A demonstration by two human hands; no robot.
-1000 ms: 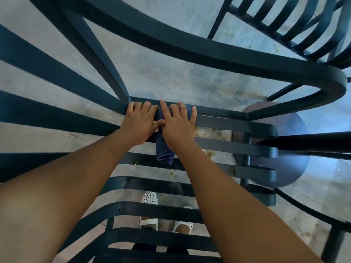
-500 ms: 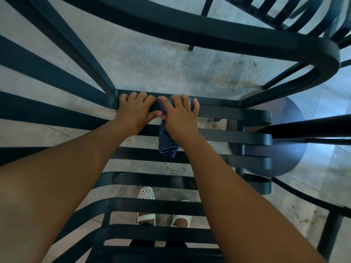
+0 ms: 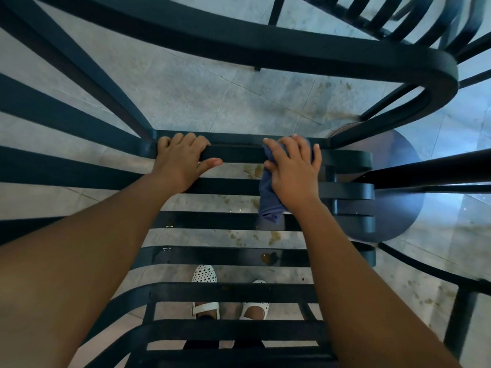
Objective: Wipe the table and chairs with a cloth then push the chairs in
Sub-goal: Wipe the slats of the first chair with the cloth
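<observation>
Two bare hands rest on the far slat (image 3: 233, 154) of a dark slatted chair (image 3: 228, 254), seen from above. The left hand (image 3: 180, 162) grips that slat near its left end, fingers (image 3: 186, 140) curled over the far edge and thumb stretched along the near edge. The right hand (image 3: 293, 168) lies toward the slat's right end, its fingers spread and bent over a blue cloth (image 3: 269, 199), pressing it onto the slat. The cloth is soft and crumpled; its loose end hangs down below the hand, across the next slat and the gaps beside it.

The seat is made of flat, smooth, straight bars with rounded right ends, set parallel with gaps between them. A thick curved rail (image 3: 265, 43) sweeps round above the seat and bends sharply at the right. Through the gaps shows a grey tiled floor (image 3: 186, 96), mottled and flecked with brownish spots. A dark, smooth round base (image 3: 393, 208) sits on the floor at the right, part hidden by the slat ends. White perforated shoes (image 3: 204, 274) show beneath the near slats. Another slatted chair (image 3: 398, 19) stands at the upper right.
</observation>
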